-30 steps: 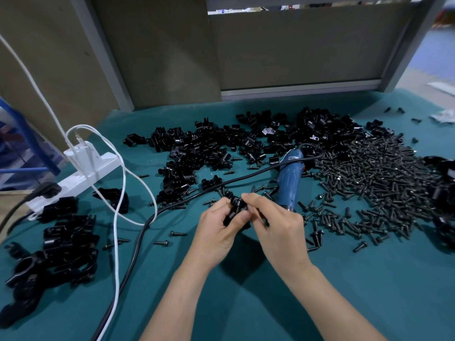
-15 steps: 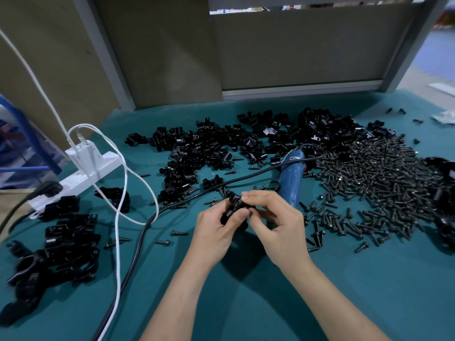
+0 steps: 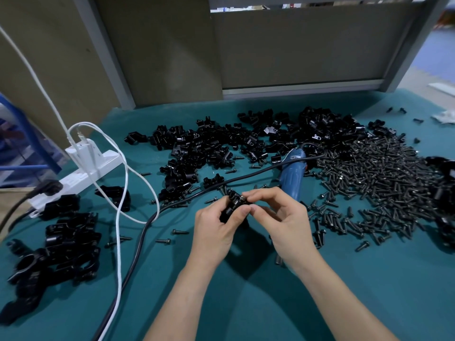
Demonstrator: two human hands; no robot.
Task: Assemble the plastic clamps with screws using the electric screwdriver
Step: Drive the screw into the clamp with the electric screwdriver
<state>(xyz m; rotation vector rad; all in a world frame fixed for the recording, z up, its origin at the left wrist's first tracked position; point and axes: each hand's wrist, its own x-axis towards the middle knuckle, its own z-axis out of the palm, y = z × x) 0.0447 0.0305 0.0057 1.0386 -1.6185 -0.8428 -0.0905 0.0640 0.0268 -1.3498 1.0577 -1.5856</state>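
The teal-covered counter (image 3: 369, 303) carries everything. Its largest load is the heap of black screws (image 3: 381, 183), spread to the right of the fingers and beyond them. Next is the heap of loose plastic clamp parts (image 3: 221, 143), lying beyond the fingers and reaching to their left. A pile of bigger black clamps (image 3: 61, 242) sits well to the left of the fingers, near the counter's edge.

A white power strip (image 3: 81, 173) lies far to the left and beyond. A white cable (image 3: 120, 230) loops down from it. A black cord (image 3: 138, 247) runs from the near edge past the left of the fingers and up to the blue electric screwdriver (image 3: 293, 175). The screwdriver lies flat on the counter just beyond the right hand, where it lay a second ago, with no hand on it.

The left hand (image 3: 214, 232) grips a single clamp (image 3: 232, 205) above the counter, its fingers wrapped round the lower part as before. The right hand (image 3: 285, 222) has turned since a second ago. Then its back faced up with the fingers stretched left. Now its fingers (image 3: 256, 193) arch over and pinch the clamp's upper end, thumb below. Whether a screw sits between them cannot be made out. A few stray screws (image 3: 179, 232) lie just left of the fingers.
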